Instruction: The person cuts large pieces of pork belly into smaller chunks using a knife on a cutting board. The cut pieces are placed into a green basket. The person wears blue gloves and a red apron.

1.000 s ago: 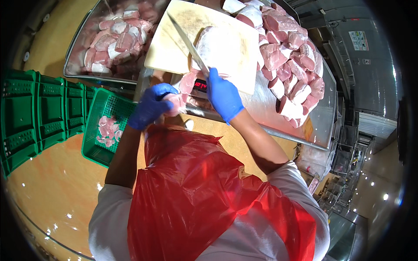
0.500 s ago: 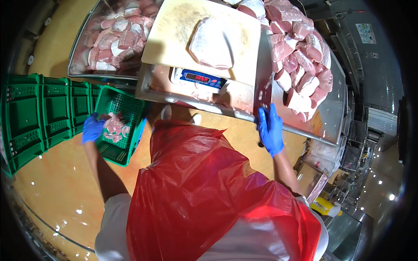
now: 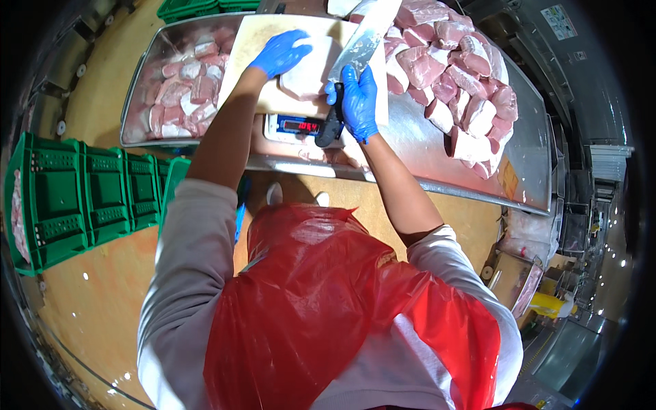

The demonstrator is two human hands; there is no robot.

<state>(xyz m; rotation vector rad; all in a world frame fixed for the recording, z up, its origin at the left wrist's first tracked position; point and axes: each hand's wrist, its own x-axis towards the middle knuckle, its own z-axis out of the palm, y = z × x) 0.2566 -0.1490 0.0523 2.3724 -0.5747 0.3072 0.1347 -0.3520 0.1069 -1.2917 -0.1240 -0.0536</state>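
Observation:
A pale slab of raw meat [image 3: 311, 72] lies on a cream cutting board [image 3: 249, 48] that rests on a scale with a red display [image 3: 301, 126]. My left hand [image 3: 280, 53], in a blue glove, presses flat on the meat's left side. My right hand [image 3: 359, 102], also gloved blue, grips the black handle of a broad cleaver [image 3: 362, 42]. Its blade points away from me along the meat's right edge.
Piles of pink meat chunks fill the steel table at right [image 3: 451, 75] and a steel tray at left [image 3: 181, 82]. Green plastic crates [image 3: 82, 198] stand on the floor to my left. A red apron [image 3: 328, 307] covers my front.
Both hands have come back up to the board: the left rose from the green crate onto the meat, and the right, which hung by the table edge, now holds the cleaver.

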